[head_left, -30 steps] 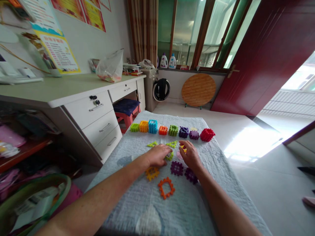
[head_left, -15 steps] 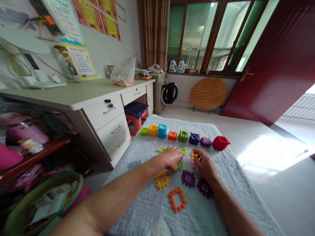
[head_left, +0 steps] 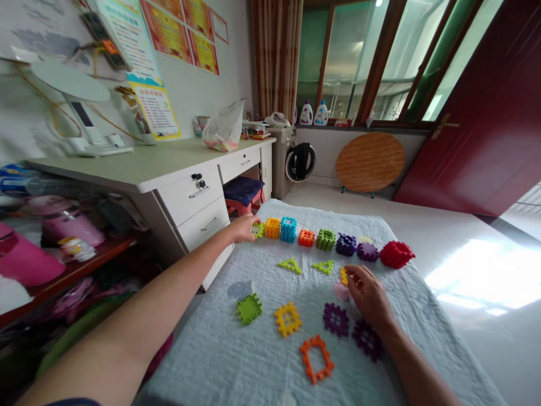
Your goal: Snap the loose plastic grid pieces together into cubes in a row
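My left hand [head_left: 245, 228] is at the far left end of a row of stacked plastic building pieces, its fingers closed on a light green piece [head_left: 257, 229] there. Whether that piece is apart from the stack beneath is hidden. My right hand [head_left: 368, 288] pinches a yellow piece [head_left: 344, 276] just above the cloth, partly covered by the fingers. Two light green triangles [head_left: 323, 267] lie between my hands. Nearer me are a green square [head_left: 249, 308], a yellow square [head_left: 288, 319], two purple squares [head_left: 336, 320] and an orange frame [head_left: 316, 359].
Along the row stand yellow, blue [head_left: 288, 230], orange, green, purple and red stacks [head_left: 396, 255]. All rest on a pale blue cloth [head_left: 262, 361]. A white desk [head_left: 203, 225] is at the left, with a stool [head_left: 243, 192] under it.
My left hand has moved left and away from mid-cloth to the row's left end, uncovering the triangles and the green square. My right hand still pinches the yellow piece. The view has shifted.
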The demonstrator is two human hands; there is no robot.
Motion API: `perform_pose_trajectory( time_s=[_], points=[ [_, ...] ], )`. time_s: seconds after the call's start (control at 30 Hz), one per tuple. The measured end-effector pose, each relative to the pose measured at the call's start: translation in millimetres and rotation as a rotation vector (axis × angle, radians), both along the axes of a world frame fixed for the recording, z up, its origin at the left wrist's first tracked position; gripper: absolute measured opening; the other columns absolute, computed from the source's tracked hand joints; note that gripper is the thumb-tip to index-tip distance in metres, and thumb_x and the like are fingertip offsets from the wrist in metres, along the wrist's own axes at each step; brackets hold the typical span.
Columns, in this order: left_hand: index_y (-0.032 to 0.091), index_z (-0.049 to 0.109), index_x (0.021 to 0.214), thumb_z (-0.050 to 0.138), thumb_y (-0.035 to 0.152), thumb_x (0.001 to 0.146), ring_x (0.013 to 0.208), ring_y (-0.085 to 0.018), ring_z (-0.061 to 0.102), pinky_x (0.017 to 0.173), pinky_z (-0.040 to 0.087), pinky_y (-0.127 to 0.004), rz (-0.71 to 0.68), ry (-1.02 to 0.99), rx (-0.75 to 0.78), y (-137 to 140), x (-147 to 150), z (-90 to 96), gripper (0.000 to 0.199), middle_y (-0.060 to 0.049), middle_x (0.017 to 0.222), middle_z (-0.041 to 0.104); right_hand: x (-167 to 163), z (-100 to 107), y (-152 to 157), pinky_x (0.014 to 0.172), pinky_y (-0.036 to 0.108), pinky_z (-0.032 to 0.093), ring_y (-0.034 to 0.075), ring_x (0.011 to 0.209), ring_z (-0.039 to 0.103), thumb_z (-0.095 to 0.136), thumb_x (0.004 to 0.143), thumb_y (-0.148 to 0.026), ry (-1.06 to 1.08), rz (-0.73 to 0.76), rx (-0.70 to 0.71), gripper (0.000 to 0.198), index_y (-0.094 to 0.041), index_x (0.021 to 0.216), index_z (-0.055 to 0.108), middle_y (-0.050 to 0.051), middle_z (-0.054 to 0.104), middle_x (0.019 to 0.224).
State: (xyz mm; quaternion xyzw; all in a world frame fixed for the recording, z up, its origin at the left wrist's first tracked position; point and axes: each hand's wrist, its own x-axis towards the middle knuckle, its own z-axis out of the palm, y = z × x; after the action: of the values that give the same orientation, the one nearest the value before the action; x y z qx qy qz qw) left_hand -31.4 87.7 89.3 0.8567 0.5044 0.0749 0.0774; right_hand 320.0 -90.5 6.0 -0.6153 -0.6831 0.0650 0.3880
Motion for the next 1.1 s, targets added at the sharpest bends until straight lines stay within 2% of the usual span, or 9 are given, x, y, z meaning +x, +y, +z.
perform_pose_trajectory(
  time_s=[0.13, 0.3, 0.57, 0.83, 0.9, 1.0, 1.1],
  points=[
    [0.016, 0.059, 0.11, 0.063, 0.009, 0.056, 0.098, -0.021, 0.06, 0.086, 0.047, -0.025, 0.042, 0.057, -0.022, 34.1, -5.1, -1.2, 0.054, -0.007, 0.11, 0.059, 1.3, 0.6, -0.7, 0.063, 0.027, 0.046, 0.014, 0.064, 0.055, 0.046, 0.086, -0.027, 0.011, -0.009, -0.008, 0.022, -0.017, 0.098, 0.062, 0.004, 0.062, 0.086],
    [0.019, 0.06, 0.109, 0.066, 0.009, 0.055, 0.1, -0.02, 0.06, 0.086, 0.046, -0.023, 0.04, 0.134, -0.067, 53.9, 2.4, -1.0, 0.055, -0.006, 0.113, 0.061, 2.6, 0.3, -1.4, 0.062, 0.027, 0.046, 0.014, 0.064, 0.056, 0.046, 0.085, -0.025, 0.044, -0.027, -0.027, 0.022, -0.017, 0.098, 0.062, 0.004, 0.062, 0.088],
    [0.019, 0.062, 0.11, 0.067, 0.006, 0.053, 0.096, -0.021, 0.061, 0.081, 0.048, -0.024, 0.004, 0.216, -0.131, 57.6, 13.1, 3.7, 0.058, -0.006, 0.111, 0.062, 1.0, 0.7, -1.6, 0.063, 0.028, 0.046, 0.015, 0.065, 0.055, 0.046, 0.086, -0.025, 0.032, -0.014, -0.047, 0.022, -0.018, 0.1, 0.062, 0.006, 0.062, 0.088],
    [0.016, 0.06, 0.114, 0.064, 0.002, 0.052, 0.082, -0.02, 0.063, 0.072, 0.049, -0.023, 0.01, 0.179, -0.141, 53.2, 15.8, -2.8, 0.063, -0.007, 0.104, 0.065, 1.7, -0.5, -1.5, 0.063, 0.028, 0.046, 0.015, 0.066, 0.056, 0.046, 0.086, -0.025, 0.046, -0.01, -0.057, 0.021, -0.018, 0.099, 0.061, 0.005, 0.062, 0.09],
    [0.015, 0.056, 0.118, 0.065, 0.003, 0.051, 0.087, -0.021, 0.063, 0.075, 0.049, -0.023, 0.008, 0.161, -0.132, 53.0, 14.6, -2.5, 0.069, -0.007, 0.11, 0.063, 1.2, 0.0, -1.2, 0.063, 0.028, 0.046, 0.015, 0.066, 0.056, 0.046, 0.086, -0.025, 0.047, -0.016, -0.056, 0.021, -0.018, 0.099, 0.061, 0.005, 0.062, 0.09],
    [0.014, 0.05, 0.125, 0.066, 0.004, 0.052, 0.107, -0.024, 0.057, 0.089, 0.046, -0.025, -0.011, 0.122, -0.083, 49.4, 12.0, 2.3, 0.076, -0.01, 0.123, 0.055, 2.0, 1.7, -1.1, 0.067, 0.029, 0.046, 0.017, 0.071, 0.057, 0.046, 0.086, -0.023, 0.022, -0.029, -0.029, 0.021, -0.018, 0.099, 0.062, 0.005, 0.063, 0.09],
    [0.013, 0.049, 0.125, 0.062, 0.007, 0.06, 0.118, -0.025, 0.049, 0.103, 0.037, -0.03, -0.06, 0.032, 0.098, 31.8, 12.8, 9.9, 0.066, -0.011, 0.124, 0.053, 3.6, 4.7, -1.3, 0.078, 0.034, 0.046, 0.021, 0.085, 0.056, 0.048, 0.085, -0.022, -0.071, -0.015, 0.031, 0.02, -0.018, 0.099, 0.062, 0.007, 0.064, 0.094]
  ],
)
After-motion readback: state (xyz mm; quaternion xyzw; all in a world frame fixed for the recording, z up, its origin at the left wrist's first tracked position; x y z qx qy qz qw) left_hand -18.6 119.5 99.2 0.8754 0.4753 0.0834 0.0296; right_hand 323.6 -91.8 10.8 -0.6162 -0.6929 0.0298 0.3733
